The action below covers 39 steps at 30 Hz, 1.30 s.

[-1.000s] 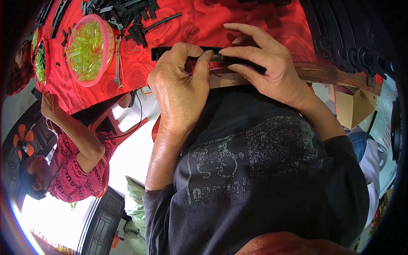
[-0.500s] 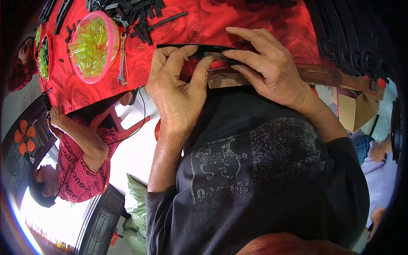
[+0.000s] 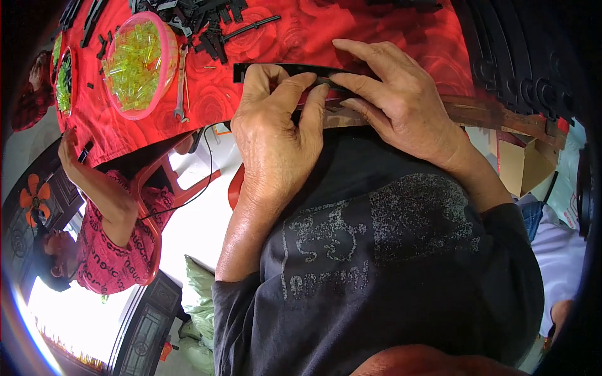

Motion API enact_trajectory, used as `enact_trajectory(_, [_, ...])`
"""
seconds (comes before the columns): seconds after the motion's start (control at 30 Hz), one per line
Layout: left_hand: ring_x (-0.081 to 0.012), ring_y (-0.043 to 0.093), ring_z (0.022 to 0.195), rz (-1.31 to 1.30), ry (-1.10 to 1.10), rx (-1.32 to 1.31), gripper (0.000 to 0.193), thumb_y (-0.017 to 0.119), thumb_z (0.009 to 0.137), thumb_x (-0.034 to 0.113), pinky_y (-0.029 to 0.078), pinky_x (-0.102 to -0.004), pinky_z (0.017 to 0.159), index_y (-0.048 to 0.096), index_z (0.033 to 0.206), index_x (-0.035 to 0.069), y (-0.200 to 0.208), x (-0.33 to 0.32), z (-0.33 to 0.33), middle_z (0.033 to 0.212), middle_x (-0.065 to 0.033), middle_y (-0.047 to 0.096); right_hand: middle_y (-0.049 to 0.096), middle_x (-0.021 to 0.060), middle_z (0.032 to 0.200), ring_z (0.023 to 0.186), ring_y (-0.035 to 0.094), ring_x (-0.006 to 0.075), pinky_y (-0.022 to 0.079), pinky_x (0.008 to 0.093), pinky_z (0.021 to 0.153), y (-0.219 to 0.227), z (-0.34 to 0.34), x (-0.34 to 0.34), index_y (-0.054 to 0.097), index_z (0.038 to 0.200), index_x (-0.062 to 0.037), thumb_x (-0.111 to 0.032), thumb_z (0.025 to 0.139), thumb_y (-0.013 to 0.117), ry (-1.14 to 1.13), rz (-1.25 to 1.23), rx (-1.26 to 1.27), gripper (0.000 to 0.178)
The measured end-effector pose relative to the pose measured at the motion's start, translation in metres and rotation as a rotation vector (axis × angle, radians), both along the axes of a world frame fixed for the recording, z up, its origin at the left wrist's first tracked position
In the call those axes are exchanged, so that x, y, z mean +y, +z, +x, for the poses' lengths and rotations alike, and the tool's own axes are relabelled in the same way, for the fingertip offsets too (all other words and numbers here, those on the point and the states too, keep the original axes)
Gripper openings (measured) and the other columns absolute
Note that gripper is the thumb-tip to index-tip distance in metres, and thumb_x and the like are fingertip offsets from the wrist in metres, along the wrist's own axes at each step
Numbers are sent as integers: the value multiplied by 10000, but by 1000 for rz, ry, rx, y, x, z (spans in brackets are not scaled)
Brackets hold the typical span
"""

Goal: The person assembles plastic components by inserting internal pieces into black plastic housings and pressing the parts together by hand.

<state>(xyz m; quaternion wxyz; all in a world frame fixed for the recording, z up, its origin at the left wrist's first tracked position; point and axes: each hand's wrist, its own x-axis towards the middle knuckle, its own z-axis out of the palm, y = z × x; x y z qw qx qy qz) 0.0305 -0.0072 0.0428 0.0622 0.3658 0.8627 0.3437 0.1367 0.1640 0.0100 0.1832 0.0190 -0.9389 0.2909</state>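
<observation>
A long, narrow black plastic strip (image 3: 241, 73) lies across the near edge of the red-covered table, between my two hands. My left hand (image 3: 276, 135) is closed on it, with thumb and forefinger pressed together near its middle. My right hand (image 3: 404, 103) grips its right part between lower fingers and thumb, while one finger stretches out above. My fingertips hide most of the strip's middle, and whatever sits there is too covered to make out.
On the red cloth (image 3: 213, 94) stands a pink-rimmed bowl (image 3: 171, 69) of clear yellow-green pieces. Next to it lies a wrench (image 3: 180, 94); behind is a pile of black parts (image 3: 210, 19) with a black rod (image 3: 251, 28). A co-worker (image 3: 119, 238) sits at left. Black strips (image 3: 520, 50) hang at right.
My left hand has slid a little right, toward my right hand, its fingertips now covering a small clear piece that showed on the strip. My right hand stays nearly still.
</observation>
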Motion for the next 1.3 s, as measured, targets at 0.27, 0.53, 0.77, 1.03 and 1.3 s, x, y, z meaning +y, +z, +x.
enact_trajectory(0.27, [-324, 660, 802, -46, -18, 94, 185, 792, 840, 111, 525, -406, 686, 746, 963, -20, 8, 1, -2, 917, -165, 613, 641, 115, 1312, 1096, 640, 292, 564, 395, 924, 1, 1, -1, 745, 1087, -40, -117, 779, 816, -9, -11, -7, 325])
enact_trajectory(0.53, [-327, 661, 809, -49, -52, 57, 169, 775, 850, 103, 527, -418, 702, 745, 949, -31, 7, 3, 2, 933, -164, 614, 670, 106, 1276, 1093, 655, 281, 571, 394, 913, -7, 5, 0, 751, 1058, -31, -50, 733, 801, -21, -35, 34, 329])
enact_trajectory(0.77, [-350, 654, 849, -118, -83, 97, 163, 749, 854, 79, 525, -435, 724, 724, 961, -41, 9, 5, 2, 945, -174, 612, 686, 95, 1257, 1081, 671, 266, 566, 394, 874, -11, 8, 2, 753, 1052, -37, -73, 704, 807, -14, -13, 74, 354])
enact_trajectory(1.03, [-368, 629, 865, -113, -138, 86, 147, 731, 840, 57, 520, -458, 738, 715, 944, -46, 13, 5, 2, 939, -187, 603, 702, 86, 1221, 1063, 681, 264, 563, 386, 858, -13, 5, -1, 755, 1044, -45, -91, 700, 811, -11, -38, 98, 352])
enact_trajectory(1.3, [-372, 656, 905, -86, -153, 50, 194, 741, 835, 48, 531, -437, 778, 727, 1004, -47, 15, -5, -14, 960, -197, 627, 708, 81, 1210, 1055, 683, 254, 552, 390, 844, -10, 1, -3, 760, 1055, -57, -75, 710, 808, -6, -28, 79, 349])
